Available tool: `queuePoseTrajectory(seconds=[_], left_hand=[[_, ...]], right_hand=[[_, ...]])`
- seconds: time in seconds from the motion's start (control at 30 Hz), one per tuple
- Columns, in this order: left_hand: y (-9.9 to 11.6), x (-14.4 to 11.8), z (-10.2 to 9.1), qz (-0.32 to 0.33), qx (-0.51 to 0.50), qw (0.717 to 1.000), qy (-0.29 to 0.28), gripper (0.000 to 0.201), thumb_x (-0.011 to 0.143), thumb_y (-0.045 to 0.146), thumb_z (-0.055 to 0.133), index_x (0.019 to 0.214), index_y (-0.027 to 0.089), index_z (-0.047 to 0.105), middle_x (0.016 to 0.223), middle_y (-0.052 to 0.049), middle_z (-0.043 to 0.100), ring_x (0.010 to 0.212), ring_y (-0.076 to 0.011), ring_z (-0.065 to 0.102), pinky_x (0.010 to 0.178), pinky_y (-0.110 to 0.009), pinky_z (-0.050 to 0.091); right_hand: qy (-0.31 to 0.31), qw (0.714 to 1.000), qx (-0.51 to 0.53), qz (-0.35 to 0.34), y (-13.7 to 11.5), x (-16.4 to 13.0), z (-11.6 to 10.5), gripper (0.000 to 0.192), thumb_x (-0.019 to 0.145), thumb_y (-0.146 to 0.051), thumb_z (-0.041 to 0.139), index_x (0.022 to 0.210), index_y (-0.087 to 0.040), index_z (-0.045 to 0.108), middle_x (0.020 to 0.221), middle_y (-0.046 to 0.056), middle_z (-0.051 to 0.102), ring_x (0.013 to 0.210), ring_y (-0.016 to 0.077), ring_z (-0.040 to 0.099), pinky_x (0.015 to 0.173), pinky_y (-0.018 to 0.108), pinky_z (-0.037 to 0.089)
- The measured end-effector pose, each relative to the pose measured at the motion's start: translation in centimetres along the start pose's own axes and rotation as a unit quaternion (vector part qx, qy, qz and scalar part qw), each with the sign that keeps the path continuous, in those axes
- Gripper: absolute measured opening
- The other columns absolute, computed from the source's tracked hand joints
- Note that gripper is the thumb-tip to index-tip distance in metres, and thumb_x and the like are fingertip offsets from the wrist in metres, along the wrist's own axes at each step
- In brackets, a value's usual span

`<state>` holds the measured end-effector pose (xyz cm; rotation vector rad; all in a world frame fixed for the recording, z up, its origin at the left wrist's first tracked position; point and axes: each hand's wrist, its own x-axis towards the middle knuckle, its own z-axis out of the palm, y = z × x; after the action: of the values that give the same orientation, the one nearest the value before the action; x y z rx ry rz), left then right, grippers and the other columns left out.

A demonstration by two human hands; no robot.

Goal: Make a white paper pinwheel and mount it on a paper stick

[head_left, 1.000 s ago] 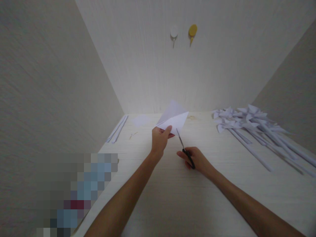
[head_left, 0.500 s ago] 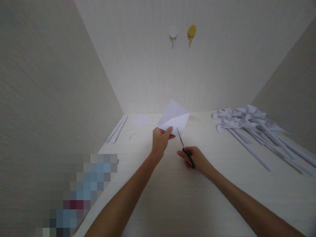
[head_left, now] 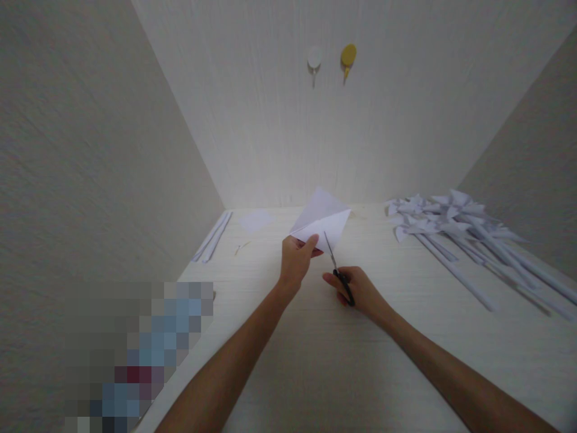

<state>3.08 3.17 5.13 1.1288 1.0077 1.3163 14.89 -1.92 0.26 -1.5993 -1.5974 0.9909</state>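
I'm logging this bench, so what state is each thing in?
Left hand: closed on paper
Paper: held up, line across it
Right hand: closed on scissors
Scissors: tip at the paper; open or shut unclear
Sheet: flat on the table
Sticks: lying side by side
Pinwheels: heaped, on stems
White hook, yellow hook: fixed to the wall

You had two hands [head_left: 295, 263], one pair of scissors [head_left: 345, 288] and one folded sheet [head_left: 332, 226]. One flat sheet [head_left: 256, 220] lay near the surface's [head_left: 315, 367] far edge, two paper tubes [head_left: 217, 236] along its left edge, at least three overlapping pinwheels [head_left: 456, 207] towards its right; the wall bore two hooks [head_left: 348, 55].
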Motion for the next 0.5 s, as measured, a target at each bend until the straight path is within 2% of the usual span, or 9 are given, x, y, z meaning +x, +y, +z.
queuePoseTrajectory(seconds=[0.2,0.5], left_hand=[[-0.09,0.01,-0.04,-0.001,0.001,1.0,-0.006,0.01,0.064,0.019,0.06,0.064,0.009,0.063,0.053,0.0,0.061,0.049,-0.0097,0.057,0.055,-0.025,0.053],[-0.38,-0.22,0.21,-0.007,0.005,1.0,-0.026,0.012,0.064,0.018,0.06,0.071,0.009,0.064,0.059,-0.001,0.064,0.052,-0.0102,0.059,0.053,-0.022,0.053]], right_hand=[[0.001,1.0,-0.001,0.002,0.11,0.05,0.02,0.048,0.071,-0.056,0.048,0.043,-0.018,0.041,0.033,-0.002,0.044,0.032,0.008,0.038,0.038,0.022,0.029],[0.015,1.0,0.022,-0.008,0.15,0.17,0.03,0.045,0.073,-0.054,0.048,0.046,-0.018,0.041,0.035,-0.003,0.044,0.034,0.0081,0.039,0.039,0.021,0.029]])
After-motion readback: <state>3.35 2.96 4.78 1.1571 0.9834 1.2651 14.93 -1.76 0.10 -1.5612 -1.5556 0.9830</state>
